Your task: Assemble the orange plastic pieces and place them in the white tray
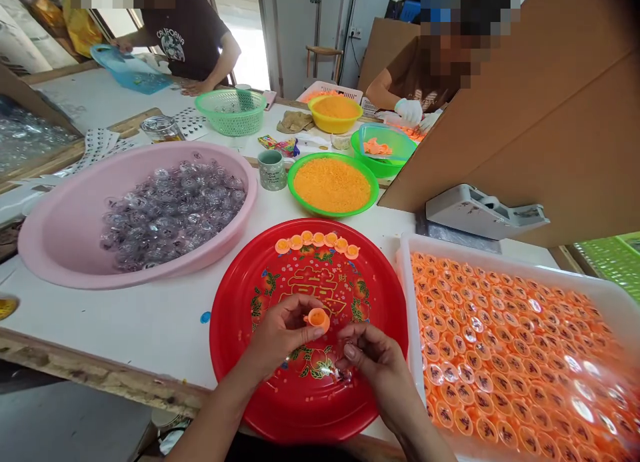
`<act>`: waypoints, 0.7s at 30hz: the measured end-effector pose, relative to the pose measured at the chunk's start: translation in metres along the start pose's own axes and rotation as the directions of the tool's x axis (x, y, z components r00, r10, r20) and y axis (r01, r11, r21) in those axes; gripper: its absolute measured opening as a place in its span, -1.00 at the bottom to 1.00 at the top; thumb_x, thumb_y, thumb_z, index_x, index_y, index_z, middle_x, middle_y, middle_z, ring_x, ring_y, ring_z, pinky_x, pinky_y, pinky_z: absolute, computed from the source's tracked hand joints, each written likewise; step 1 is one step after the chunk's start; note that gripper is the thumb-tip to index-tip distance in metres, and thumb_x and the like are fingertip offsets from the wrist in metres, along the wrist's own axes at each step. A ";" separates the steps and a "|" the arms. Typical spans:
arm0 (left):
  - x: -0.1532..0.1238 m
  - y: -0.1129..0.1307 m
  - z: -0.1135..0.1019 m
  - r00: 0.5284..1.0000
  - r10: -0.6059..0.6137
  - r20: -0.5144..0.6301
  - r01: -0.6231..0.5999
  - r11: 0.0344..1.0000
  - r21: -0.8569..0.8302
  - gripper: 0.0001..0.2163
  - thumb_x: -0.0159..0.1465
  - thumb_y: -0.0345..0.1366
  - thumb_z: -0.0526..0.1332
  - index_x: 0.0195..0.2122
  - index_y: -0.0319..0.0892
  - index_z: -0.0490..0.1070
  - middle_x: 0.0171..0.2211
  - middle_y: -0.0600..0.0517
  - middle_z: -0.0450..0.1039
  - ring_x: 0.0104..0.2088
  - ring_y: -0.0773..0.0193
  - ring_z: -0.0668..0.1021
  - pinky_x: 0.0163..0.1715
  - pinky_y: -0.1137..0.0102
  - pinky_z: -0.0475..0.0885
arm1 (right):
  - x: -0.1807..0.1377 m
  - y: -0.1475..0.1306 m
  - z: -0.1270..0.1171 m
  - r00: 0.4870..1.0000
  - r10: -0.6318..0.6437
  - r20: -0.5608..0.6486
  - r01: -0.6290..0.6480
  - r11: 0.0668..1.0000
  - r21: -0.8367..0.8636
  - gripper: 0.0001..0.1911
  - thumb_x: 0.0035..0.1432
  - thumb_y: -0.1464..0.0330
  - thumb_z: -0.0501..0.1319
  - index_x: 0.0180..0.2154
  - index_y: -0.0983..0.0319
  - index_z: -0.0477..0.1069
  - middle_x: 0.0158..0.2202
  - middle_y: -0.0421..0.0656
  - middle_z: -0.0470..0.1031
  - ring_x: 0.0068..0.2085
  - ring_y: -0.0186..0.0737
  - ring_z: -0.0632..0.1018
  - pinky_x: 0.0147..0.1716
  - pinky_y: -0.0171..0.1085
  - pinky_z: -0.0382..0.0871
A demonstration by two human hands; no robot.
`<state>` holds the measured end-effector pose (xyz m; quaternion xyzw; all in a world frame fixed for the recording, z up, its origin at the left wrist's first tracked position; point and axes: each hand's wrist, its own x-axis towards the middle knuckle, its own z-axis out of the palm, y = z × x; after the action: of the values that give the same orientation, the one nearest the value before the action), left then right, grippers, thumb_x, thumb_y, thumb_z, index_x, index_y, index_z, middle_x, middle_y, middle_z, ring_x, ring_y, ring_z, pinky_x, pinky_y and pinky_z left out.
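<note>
- Through the head view, I see my left hand (280, 332) over the red round plastic tray (233, 329) with its printed gold lettering and fruit.
- Its thumb and fingers are closed around a small orange plastic cup-shaped piece with a side tab (319, 320), held over the middle of the tray with its mouth facing up toward the camera.
- My right hand (377, 359) hangs just beside it, fingers curled in, thumb near the index tip. Something clear and glossy shows at the fingertips, but I cannot tell whether they grasp it.
- A curved row of seven small orange cups (319, 239) lies along the tray's far side, well apart from both hands.
- Left of the tray, the pale pink oval plastic tub (55, 242) holds clear round plastic pieces (175, 212); on the right, the translucent white bin (407, 302) is packed with orange rounds with dark marks (483, 402). Beyond, a green round basin (333, 213) of orange granules (333, 184) stands on the white bench (125, 329).
- To handle the piece well, I'd pinch its outer wall lightly, leave the rim uncovered, hold the mouth level and work low over the tray.
</note>
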<state>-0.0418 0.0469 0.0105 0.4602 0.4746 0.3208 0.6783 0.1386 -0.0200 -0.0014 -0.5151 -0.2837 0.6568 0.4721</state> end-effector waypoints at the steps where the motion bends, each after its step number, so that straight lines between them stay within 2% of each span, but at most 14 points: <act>1: 0.000 -0.001 -0.001 1.000 -0.022 0.001 0.022 0.998 -0.052 -0.73 0.09 -0.29 0.38 -0.18 -0.12 0.45 -0.24 0.06 0.50 -0.20 0.26 0.52 -0.22 0.42 0.48 | 0.000 -0.001 -0.001 1.000 -0.016 0.003 0.015 0.999 0.035 -0.75 0.03 0.24 0.41 -0.28 0.20 0.48 -0.41 -0.26 0.40 -0.41 -0.33 0.51 -0.41 -0.36 0.35; 3: 0.002 -0.004 -0.002 0.999 -0.053 0.008 0.053 0.991 -0.123 -0.71 0.10 -0.26 0.38 -0.14 -0.11 0.44 -0.23 0.05 0.50 -0.20 0.24 0.52 -0.26 0.40 0.50 | 0.000 -0.003 -0.001 0.999 -0.041 0.006 0.040 0.992 0.120 -0.81 0.05 0.29 0.40 -0.30 0.19 0.46 -0.41 -0.26 0.40 -0.37 -0.33 0.48 -0.36 -0.35 0.38; 6: 0.003 -0.008 -0.002 0.997 -0.082 0.001 0.081 0.986 -0.143 -0.68 0.10 -0.25 0.39 -0.11 -0.10 0.45 -0.18 0.06 0.50 -0.24 0.28 0.52 -0.22 0.39 0.49 | 0.003 -0.005 -0.001 0.999 -0.045 -0.008 0.045 0.970 0.240 -0.82 0.03 0.35 0.42 -0.34 0.21 0.45 -0.41 -0.24 0.41 -0.35 -0.35 0.43 -0.32 -0.36 0.38; 10: 0.003 -0.007 0.000 0.996 -0.093 -0.016 0.091 0.990 -0.110 -0.67 0.12 -0.20 0.38 -0.09 -0.10 0.46 -0.14 0.04 0.50 -0.25 0.31 0.52 -0.18 0.43 0.45 | 0.006 -0.004 -0.002 1.000 -0.018 -0.010 0.021 0.938 0.347 -0.80 -0.02 0.42 0.44 -0.34 0.23 0.47 -0.44 -0.25 0.40 -0.42 -0.44 0.35 -0.43 -0.47 0.27; 14: 0.000 -0.001 0.002 0.995 -0.100 0.008 0.100 0.989 -0.106 -0.71 0.15 -0.22 0.35 -0.10 -0.07 0.45 -0.09 0.04 0.47 -0.16 0.27 0.51 -0.17 0.44 0.46 | 0.006 -0.003 -0.003 0.999 0.030 -0.017 -0.021 0.919 0.394 -0.74 -0.03 0.43 0.45 -0.26 0.19 0.50 -0.42 -0.25 0.41 -0.39 -0.40 0.39 -0.41 -0.44 0.31; 17: -0.001 0.001 0.003 0.996 -0.094 0.013 0.094 0.989 -0.118 -0.74 0.13 -0.26 0.38 -0.16 -0.07 0.45 -0.21 0.09 0.48 -0.22 0.31 0.52 -0.22 0.48 0.46 | 0.006 -0.004 -0.004 0.998 0.058 -0.013 -0.048 0.919 0.391 -0.68 -0.04 0.39 0.46 -0.18 0.21 0.53 -0.40 -0.21 0.43 -0.35 -0.35 0.43 -0.31 -0.37 0.38; 21: -0.001 0.000 0.003 0.996 -0.082 0.036 0.086 0.987 -0.132 -0.76 0.13 -0.30 0.37 -0.16 -0.08 0.46 -0.18 0.08 0.49 -0.20 0.31 0.53 -0.18 0.47 0.46 | 0.007 -0.004 -0.004 0.999 0.037 0.019 -0.041 0.919 0.393 -0.80 -0.02 0.38 0.45 -0.29 0.24 0.55 -0.41 -0.20 0.46 -0.37 -0.39 0.40 -0.33 -0.43 0.32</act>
<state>-0.0395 0.0446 0.0110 0.3982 0.4605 0.3161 0.7276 0.1436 -0.0128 -0.0023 -0.4119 -0.1384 0.7125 0.5510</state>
